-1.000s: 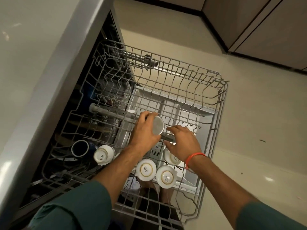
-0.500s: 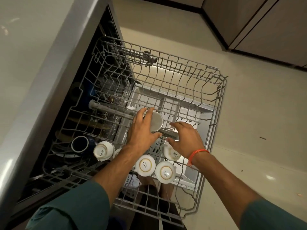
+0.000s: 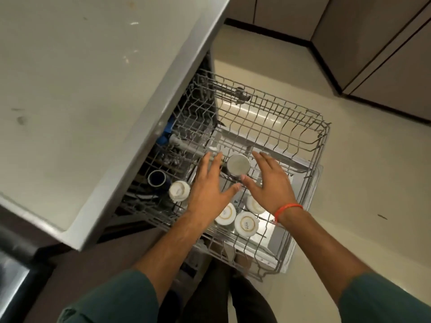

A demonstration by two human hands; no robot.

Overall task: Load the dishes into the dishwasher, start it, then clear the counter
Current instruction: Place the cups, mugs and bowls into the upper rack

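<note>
Steel cup [image 3: 238,164] is sitting inverted mid-rack [image 3: 323,136]; left hand [image 3: 207,190] and right hand [image 3: 271,183] are hovering released beside it; loading is continuing, another dish needed.

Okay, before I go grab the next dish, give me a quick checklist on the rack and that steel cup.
1. Steel cup upside down in upper rack: ok.
2. Left hand off cup, fingers straight: ok.
3. Right hand off cup, fingers spread: ok.
4. Cup seated steadily on the wires: cannot tell.
5. Free space in the rack's far half: ok.
6. White cups upside down near the front: ok.
</note>
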